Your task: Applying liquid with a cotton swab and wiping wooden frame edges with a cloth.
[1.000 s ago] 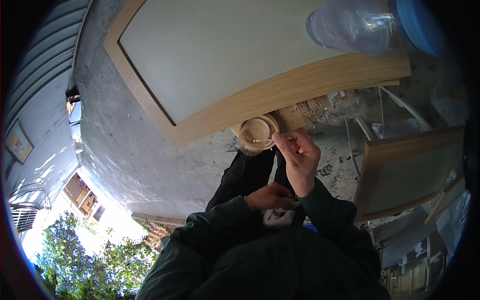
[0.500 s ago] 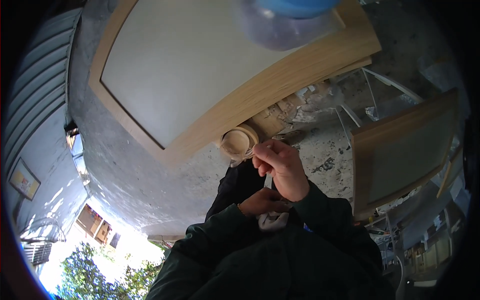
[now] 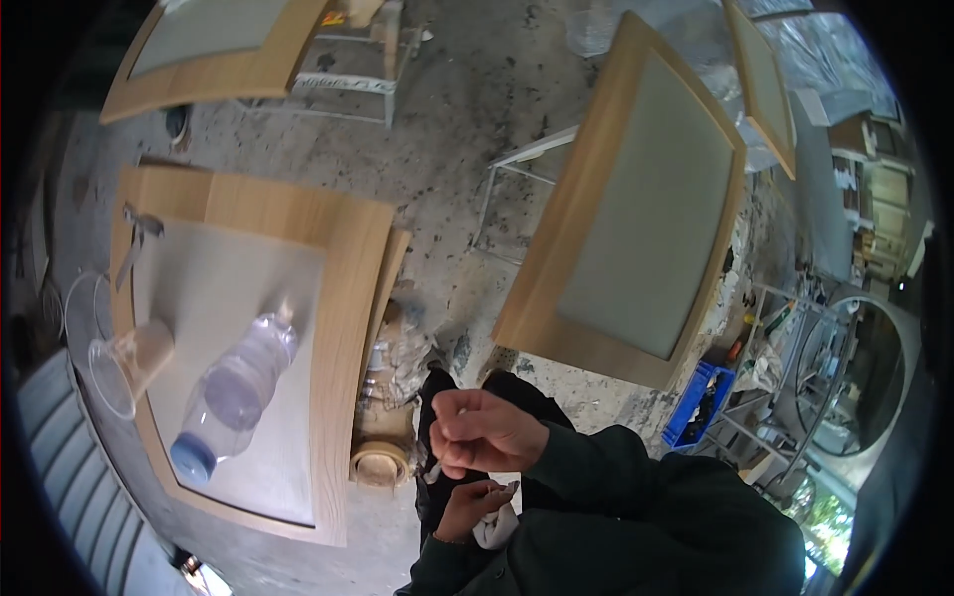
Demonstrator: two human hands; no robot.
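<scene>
My left hand (image 3: 469, 512) is low in front of my body, closed on a crumpled white cloth (image 3: 496, 527). Just above it my right hand (image 3: 487, 433) is raised, its fingers curled into a pinch. A small pale bit shows below those fingertips, but I cannot make out whether they hold it. To the left, a framed panel (image 3: 335, 417) with a pale wood border and whitish centre bears a clear plastic bottle (image 3: 238, 389) with a blue cap. A clear plastic cup (image 3: 131, 366) stands near the panel's left edge. Beside the panel's right edge is a round tan roll (image 3: 381, 464).
More framed panels rest around me: one at the right (image 3: 636, 219), one at the far left (image 3: 214, 50), and a narrower one (image 3: 763, 89) farther back. A blue crate (image 3: 699, 403) sits at the right beside a metal rack. Crumpled plastic (image 3: 397, 353) lies near my feet.
My view has swung to the right, bringing the right-hand panels and crate further in. My right hand stays raised in a pinch, the left still on the cloth.
</scene>
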